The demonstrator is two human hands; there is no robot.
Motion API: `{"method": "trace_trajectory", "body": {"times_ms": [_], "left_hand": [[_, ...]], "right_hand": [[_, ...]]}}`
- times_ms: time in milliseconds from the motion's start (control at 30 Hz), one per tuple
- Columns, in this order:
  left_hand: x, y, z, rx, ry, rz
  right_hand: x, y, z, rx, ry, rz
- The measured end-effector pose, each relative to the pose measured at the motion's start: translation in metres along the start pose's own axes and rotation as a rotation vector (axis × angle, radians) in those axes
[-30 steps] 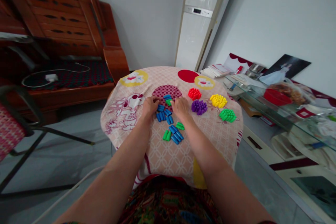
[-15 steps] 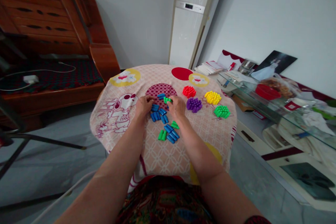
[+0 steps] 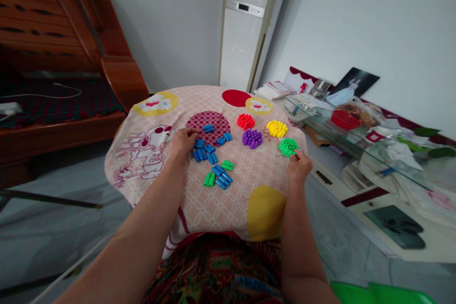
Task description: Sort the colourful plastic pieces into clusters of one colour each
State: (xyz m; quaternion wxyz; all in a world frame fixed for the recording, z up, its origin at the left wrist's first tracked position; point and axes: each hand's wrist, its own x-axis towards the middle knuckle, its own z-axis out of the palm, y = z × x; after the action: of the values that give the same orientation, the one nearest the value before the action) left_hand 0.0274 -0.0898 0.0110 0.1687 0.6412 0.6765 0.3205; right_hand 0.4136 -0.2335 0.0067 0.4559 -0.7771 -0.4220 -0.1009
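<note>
My left hand (image 3: 184,142) rests on the cloth with its fingers slightly apart, beside several small blue pegs (image 3: 200,154). At the right side of the table, the fingers of my right hand (image 3: 299,166) are closed at the near edge of a standing cluster of green pegs (image 3: 288,146), pinching green pegs there. Two pairs of loose green pegs, one pair (image 3: 209,179) and another (image 3: 227,165), lie next to more blue pegs (image 3: 222,176). Purple pegs (image 3: 252,138), red pegs (image 3: 245,121) and yellow pegs (image 3: 277,128) stand in tight bunches.
A patterned cloth (image 3: 221,209) covers the round table. To the right runs a glass-topped cabinet (image 3: 370,156) with papers (image 3: 274,90) and a red bowl (image 3: 345,119). A wooden bench (image 3: 121,76) stands at left, a green plastic object (image 3: 377,293) at lower right.
My right hand has moved right, from the middle of the table to the green cluster, carrying small green pegs. My left hand stays beside the blue pegs. The view has shifted slightly right.
</note>
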Motion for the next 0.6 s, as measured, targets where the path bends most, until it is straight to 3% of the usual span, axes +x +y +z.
{"method": "trace_trajectory", "body": {"times_ms": [133, 433, 600], "left_hand": [[-0.001, 0.001, 0.000, 0.003, 0.003, -0.007], [-0.001, 0.001, -0.001, 0.000, 0.003, 0.012], [0.001, -0.002, 0.002, 0.009, 0.000, 0.001]], "right_hand": [[0.009, 0.014, -0.004, -0.100, -0.019, 0.027], [0.026, 0.019, 0.003, -0.156, -0.119, -0.061], [0.025, 0.014, 0.003, -0.164, -0.065, -0.030]]}}
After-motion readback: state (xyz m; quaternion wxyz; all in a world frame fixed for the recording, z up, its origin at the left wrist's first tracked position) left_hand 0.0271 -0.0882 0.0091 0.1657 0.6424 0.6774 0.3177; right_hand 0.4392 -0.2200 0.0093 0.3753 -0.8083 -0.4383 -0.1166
